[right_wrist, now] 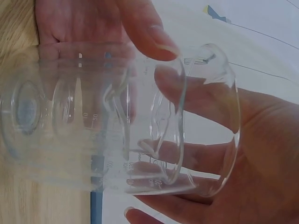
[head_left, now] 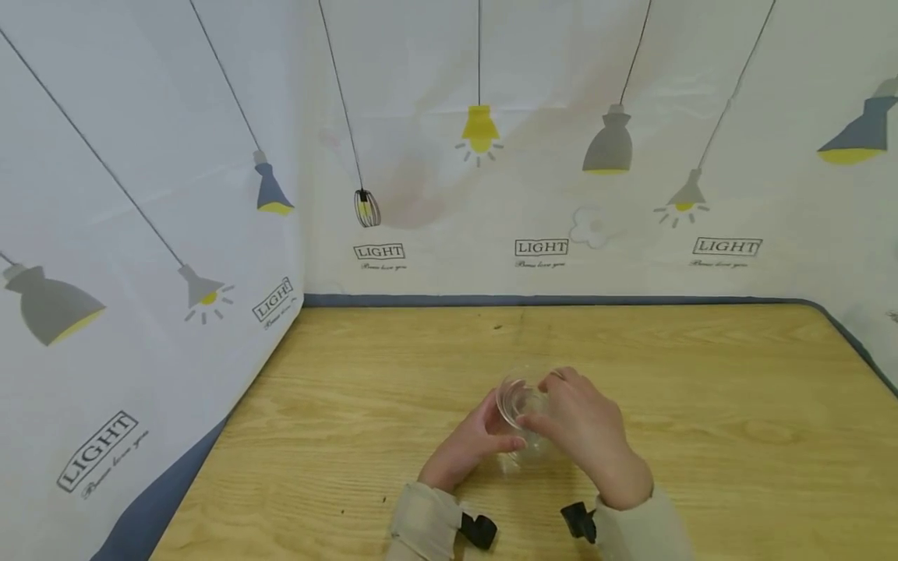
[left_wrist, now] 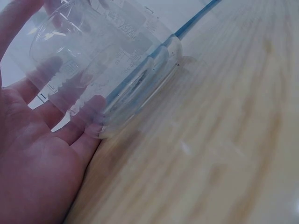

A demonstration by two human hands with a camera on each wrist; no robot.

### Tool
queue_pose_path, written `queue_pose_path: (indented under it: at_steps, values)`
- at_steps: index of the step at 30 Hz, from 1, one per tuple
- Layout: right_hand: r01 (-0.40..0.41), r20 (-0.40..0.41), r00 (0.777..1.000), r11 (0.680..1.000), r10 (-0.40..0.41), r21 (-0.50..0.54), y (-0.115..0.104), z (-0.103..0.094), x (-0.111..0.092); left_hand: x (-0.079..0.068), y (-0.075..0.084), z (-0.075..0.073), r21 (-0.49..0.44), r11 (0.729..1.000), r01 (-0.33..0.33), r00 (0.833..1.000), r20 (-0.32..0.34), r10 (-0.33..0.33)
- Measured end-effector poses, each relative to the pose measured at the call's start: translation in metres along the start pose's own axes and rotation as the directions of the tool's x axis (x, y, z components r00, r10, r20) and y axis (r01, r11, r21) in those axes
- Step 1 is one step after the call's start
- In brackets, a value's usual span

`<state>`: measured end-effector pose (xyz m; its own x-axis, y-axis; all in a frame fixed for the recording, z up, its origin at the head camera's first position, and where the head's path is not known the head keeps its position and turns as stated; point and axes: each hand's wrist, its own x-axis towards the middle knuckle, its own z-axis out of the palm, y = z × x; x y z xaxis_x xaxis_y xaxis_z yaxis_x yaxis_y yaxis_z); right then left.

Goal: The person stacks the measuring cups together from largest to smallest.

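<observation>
Clear glass beakers (head_left: 515, 401) with printed measuring marks sit one inside another on the wooden table. Their bases and walls overlap in the right wrist view, so I cannot tell exactly how many there are. My left hand (head_left: 471, 440) wraps the outer beaker (left_wrist: 121, 42) from the left, with its fingers (left_wrist: 91, 109) seen low on the wall near the table. Over the upper end, my right hand (head_left: 589, 428) grips the inner beaker (right_wrist: 205, 161) by its rim, thumb on one side and fingers on the other.
The wooden table (head_left: 351, 405) spreads around both hands. White cloth walls (head_left: 449, 195) printed with lamps rise at its back and sides, with a blue-grey band (head_left: 561, 300) along the far edge. Black wrist straps (head_left: 479, 531) show at the sleeves.
</observation>
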<state>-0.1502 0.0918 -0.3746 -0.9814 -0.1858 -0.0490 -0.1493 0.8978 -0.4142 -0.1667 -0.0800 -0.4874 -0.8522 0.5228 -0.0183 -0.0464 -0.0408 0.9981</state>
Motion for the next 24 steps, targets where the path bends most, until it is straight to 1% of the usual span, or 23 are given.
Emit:
queue_pose_path:
  at_steps: [7, 10, 15, 17, 20, 24]
  values:
    - [0.009, 0.001, 1.000, 0.999, -0.009, -0.035, -0.004, 0.000, 0.003, -0.001, 0.002, -0.001, -0.013, 1.000, 0.005, 1.000, 0.005, -0.005]
    - [0.011, 0.005, 1.000, 0.999, -0.011, -0.053, -0.005, 0.000, 0.003, -0.003, 0.007, 0.000, -0.026, 1.000, 0.009, 1.000, 0.012, -0.009]
    - [0.047, 0.002, 0.999, 0.994, -0.047, -0.103, -0.006, -0.001, 0.005, -0.007, 0.017, 0.001, -0.036, 0.999, 0.014, 1.000, 0.016, -0.014]
    - [0.060, -0.002, 0.998, 0.991, -0.061, -0.119, -0.006, -0.001, 0.005, -0.007, 0.018, 0.002, -0.034, 0.999, 0.018, 1.000, 0.016, -0.017]
    - [0.066, -0.002, 0.998, 0.990, -0.067, -0.127, -0.006, -0.002, 0.005, -0.004, 0.013, 0.001, -0.031, 0.999, 0.017, 1.000, 0.016, -0.017]
    - [0.078, -0.004, 0.997, 0.988, -0.079, -0.132, -0.007, -0.003, 0.005, -0.005, 0.017, 0.002, -0.022, 1.000, 0.003, 1.000, 0.031, -0.002]
